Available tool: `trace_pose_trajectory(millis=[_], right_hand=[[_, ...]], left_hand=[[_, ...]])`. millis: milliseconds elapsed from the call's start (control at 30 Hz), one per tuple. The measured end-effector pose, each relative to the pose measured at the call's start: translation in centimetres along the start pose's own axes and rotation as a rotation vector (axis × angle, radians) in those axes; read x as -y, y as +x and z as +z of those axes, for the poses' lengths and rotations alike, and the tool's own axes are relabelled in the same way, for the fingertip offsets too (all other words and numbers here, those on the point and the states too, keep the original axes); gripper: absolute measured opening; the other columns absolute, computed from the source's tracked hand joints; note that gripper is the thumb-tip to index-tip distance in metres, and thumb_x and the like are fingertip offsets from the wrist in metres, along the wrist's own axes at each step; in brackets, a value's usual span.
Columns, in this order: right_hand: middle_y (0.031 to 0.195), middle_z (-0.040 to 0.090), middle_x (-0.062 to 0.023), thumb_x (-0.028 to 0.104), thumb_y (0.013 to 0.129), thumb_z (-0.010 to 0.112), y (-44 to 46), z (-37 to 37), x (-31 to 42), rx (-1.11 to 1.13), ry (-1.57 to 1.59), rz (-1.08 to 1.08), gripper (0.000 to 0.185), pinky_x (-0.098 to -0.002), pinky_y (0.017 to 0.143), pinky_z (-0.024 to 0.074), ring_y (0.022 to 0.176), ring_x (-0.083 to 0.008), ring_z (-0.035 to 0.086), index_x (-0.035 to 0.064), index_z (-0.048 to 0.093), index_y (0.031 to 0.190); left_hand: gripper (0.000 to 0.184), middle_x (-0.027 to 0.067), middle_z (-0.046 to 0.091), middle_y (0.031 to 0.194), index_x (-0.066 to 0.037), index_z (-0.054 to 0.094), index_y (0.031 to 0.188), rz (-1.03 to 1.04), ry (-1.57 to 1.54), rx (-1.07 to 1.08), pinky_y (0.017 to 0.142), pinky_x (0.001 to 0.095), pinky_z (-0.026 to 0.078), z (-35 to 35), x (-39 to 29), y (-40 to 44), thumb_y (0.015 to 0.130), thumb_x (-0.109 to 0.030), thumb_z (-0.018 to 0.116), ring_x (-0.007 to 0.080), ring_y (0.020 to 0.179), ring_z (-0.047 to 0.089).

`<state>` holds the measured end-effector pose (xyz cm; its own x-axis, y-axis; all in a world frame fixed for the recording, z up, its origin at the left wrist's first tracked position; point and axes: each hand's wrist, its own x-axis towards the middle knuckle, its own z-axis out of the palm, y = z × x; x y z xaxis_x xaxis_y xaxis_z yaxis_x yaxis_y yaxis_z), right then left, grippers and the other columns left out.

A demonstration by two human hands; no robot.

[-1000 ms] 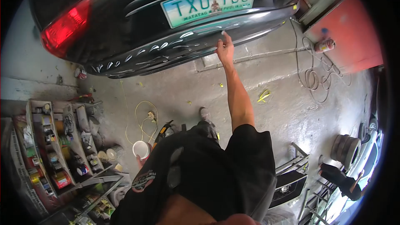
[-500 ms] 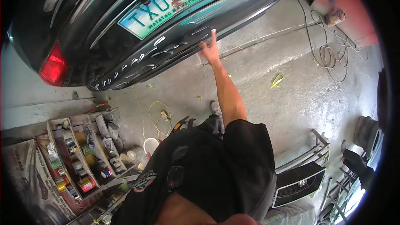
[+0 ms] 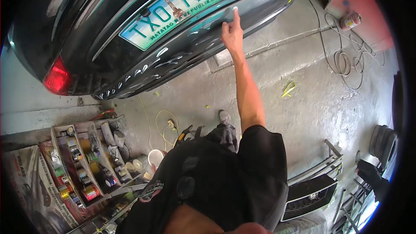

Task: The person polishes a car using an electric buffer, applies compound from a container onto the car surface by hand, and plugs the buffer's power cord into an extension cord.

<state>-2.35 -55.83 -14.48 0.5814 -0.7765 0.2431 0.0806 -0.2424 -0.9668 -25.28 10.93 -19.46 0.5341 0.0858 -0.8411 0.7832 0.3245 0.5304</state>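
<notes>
My right hand (image 3: pixel 232 34) reaches out over the rear bumper (image 3: pixel 255 6) of a black car. Its index finger is stretched out, with a whitish tip, and the thumb stands apart; nothing is held in it. Whether the fingertip touches the bumper, I cannot tell. Grey, dull patches and wavy reflections mark the bumper below the green-and-white licence plate (image 3: pixel 149 26). By my left side is a white tub (image 3: pixel 155 157). A bit of my left hand (image 3: pixel 154 169) shows at its rim, gripping it; the rest is hidden behind my shirt.
A wooden rack (image 3: pixel 82 164) of cans and small parts stands at lower left. A yellowish cord (image 3: pixel 162 112) lies on the floor near my feet. To the right are a coiled hose (image 3: pixel 344 63), a metal frame (image 3: pixel 316 164), a dark box-shaped part (image 3: pixel 307 197) and tyres (image 3: pixel 381 141).
My right hand has moved up and to the right along the bumper, its index finger still stretched out. The white tub shows more of its opening. The view has shifted slightly.
</notes>
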Motion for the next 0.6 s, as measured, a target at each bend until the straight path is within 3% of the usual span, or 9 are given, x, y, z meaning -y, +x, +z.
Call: trace_pose_trajectory(millis=[67,100,133,233,300,400,433,533,600], right_hand=[[0.085,0.067,-0.0272,0.013,0.09,0.053,0.8,0.7,-1.2,0.081,-0.325,-0.048,0.066,-0.0516,0.07,0.0524,0.073,-0.0449,0.066,0.0134,0.029,0.151],[0.096,0.065,-0.031,0.016,0.089,0.052,-0.1,1.1,-2.1,0.155,-0.298,-0.19,0.063,-0.0571,0.078,0.0492,0.086,-0.0528,0.06,0.0136,0.033,0.149],[0.092,0.067,-0.0286,0.012,0.089,0.053,-1.0,0.9,-1.8,0.184,-0.325,-0.278,0.064,-0.0496,0.077,0.0524,0.08,-0.0466,0.065,0.0144,0.034,0.15],[0.084,0.068,-0.0238,0.006,0.087,0.055,-0.7,0.6,-5.4,0.044,-0.003,-0.006,0.068,-0.0388,0.072,0.0525,0.07,-0.0334,0.066,0.0164,0.034,0.151],[0.079,0.067,-0.0205,0.003,0.086,0.056,-1.2,-0.4,-6.1,-0.061,-0.011,0.229,0.072,-0.0345,0.07,0.0515,0.066,-0.0272,0.064,0.0158,0.032,0.152],[0.075,0.063,-0.0086,0.002,0.092,0.053,-4.4,0.9,-7.6,0.132,0.033,-0.024,0.075,-0.0287,0.05,0.0502,0.056,-0.0149,0.06,0.0171,0.019,0.157],[0.078,0.064,-0.01,0.003,0.092,0.052,-4.5,1.0,-8.9,0.164,-0.016,-0.003,0.082,-0.0304,0.048,0.0519,0.056,-0.0158,0.061,0.0187,0.005,0.157],[0.076,0.065,-0.014,0.006,0.089,0.054,-3.4,0.7,-11.0,-0.044,0.366,0.425,0.09,-0.0335,0.049,0.0523,0.056,-0.0225,0.061,0.0189,-0.005,0.157],[0.077,0.064,-0.0123,0.005,0.09,0.052,-3.8,1.3,-11.1,0.08,0.381,0.513,0.092,-0.0309,0.045,0.0526,0.057,-0.0177,0.06,0.0189,-0.011,0.155]], left_hand=[[0.045,-0.004,0.05,0.067,-0.009,0.063,0.103,0.0,0.009,0.006,0.059,0.0254,0.041,0.3,-0.1,0.4,0.091,-0.052,0.061,0.0099,0.062,0.049],[0.045,-0.0039,0.05,0.068,-0.009,0.063,0.103,0.001,0.008,0.01,0.059,0.0254,0.041,0.4,-0.3,0.4,0.091,-0.052,0.061,0.01,0.062,0.049],[0.045,-0.0038,0.05,0.068,-0.009,0.063,0.103,0.001,0.008,0.015,0.06,0.0255,0.041,0.5,-0.4,0.6,0.091,-0.052,0.061,0.0101,0.062,0.049],[0.045,-0.0036,0.051,0.068,-0.009,0.063,0.103,-0.001,0.003,0.011,0.06,0.0256,0.041,0.1,-0.4,0.2,0.091,-0.052,0.062,0.0103,0.062,0.049],[0.045,-0.0035,0.051,0.068,-0.009,0.063,0.103,-0.002,0.017,0.009,0.06,0.0257,0.041,0.2,-0.5,0.1,0.091,-0.052,0.062,0.0104,0.062,0.049],[0.045,-0.0033,0.051,0.068,-0.009,0.063,0.103,-0.007,0.039,0.014,0.06,0.0259,0.041,0.7,-1.3,0.0,0.091,-0.052,0.062,0.0106,0.063,0.05],[0.045,-0.0032,0.051,0.068,-0.009,0.063,0.103,-0.007,0.039,0.014,0.061,0.0259,0.042,0.8,-1.3,0.0,0.091,-0.052,0.062,0.0107,0.063,0.05],[0.044,-0.003,0.052,0.068,-0.009,0.063,0.103,-0.009,0.056,0.001,0.061,0.0261,0.042,0.5,-1.8,-0.7,0.091,-0.051,0.062,0.0109,0.063,0.05],[0.044,-0.0029,0.052,0.068,-0.008,0.063,0.103,-0.016,0.071,-0.001,0.061,0.0262,0.042,0.7,-2.1,-1.0,0.091,-0.051,0.062,0.0111,0.063,0.05]])
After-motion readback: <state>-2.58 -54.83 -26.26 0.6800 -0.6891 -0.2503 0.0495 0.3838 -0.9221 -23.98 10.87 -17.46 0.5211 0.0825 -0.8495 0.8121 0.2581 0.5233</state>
